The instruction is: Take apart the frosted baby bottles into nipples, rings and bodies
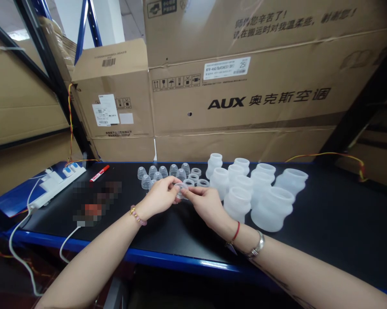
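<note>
My left hand (161, 196) and my right hand (207, 205) meet over the black table top (335, 223), both pinching one small clear silicone cap (181, 189) between fingertips. Just beyond them lie several small clear domed caps (163, 171) and a few clear rings (196, 172). To the right of my right hand stand several larger frosted white silicone cups (272, 208), open ends up. My left wrist has a bead bracelet, my right a red string and a silver bangle.
A red marker (99, 173) and a white power strip (59, 180) with cables lie at the left. A blurred patch (95, 201) covers something beside them. Large cardboard boxes (245, 94) wall off the back of the table. The table's blue front edge (167, 257) runs below my arms.
</note>
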Demonstrator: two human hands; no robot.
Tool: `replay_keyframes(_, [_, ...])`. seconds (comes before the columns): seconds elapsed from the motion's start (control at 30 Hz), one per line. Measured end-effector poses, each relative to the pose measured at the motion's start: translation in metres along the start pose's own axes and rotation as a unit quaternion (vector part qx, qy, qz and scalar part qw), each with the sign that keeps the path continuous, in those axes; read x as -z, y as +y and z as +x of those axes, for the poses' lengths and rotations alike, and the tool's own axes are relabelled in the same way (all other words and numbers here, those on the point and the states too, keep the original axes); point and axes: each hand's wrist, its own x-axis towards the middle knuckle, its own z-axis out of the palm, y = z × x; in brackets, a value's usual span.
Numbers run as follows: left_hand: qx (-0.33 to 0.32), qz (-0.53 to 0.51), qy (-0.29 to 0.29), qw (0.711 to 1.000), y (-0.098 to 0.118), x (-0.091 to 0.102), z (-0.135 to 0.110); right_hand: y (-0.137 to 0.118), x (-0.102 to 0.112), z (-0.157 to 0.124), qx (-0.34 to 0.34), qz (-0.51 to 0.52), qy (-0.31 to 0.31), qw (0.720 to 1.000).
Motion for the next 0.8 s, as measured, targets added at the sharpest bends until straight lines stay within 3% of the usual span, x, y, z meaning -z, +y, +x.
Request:
replay_keyframes(0.1, [0.032,0.014,0.002,0.999,0.003,-0.002,-0.003,-0.002,-0.001,-0.002,-0.002,-0.011,-0.002,1.0])
replay_keyframes(0.27, [-0.009,0.15,0.025,0.988,0.012,-0.005,-0.012,0.0,-0.003,-0.002,-0.005,-0.04,0.016,0.999])
replay_keyframes(0.4, [-0.007,0.203,0.032,0.979,0.014,-0.006,-0.014,0.006,-0.006,0.001,-0.008,-0.064,0.021,0.998])
replay_keyframes(0.63, [0.057,0.123,-0.02,0.991,0.003,-0.004,-0.004,0.014,-0.006,0.006,-0.022,-0.055,0.015,0.998])
replay_keyframes(0.8, [-0.017,0.139,-0.022,0.99,-0.001,0.008,0.0,0.009,-0.004,0.007,-0.009,-0.039,0.015,0.999])
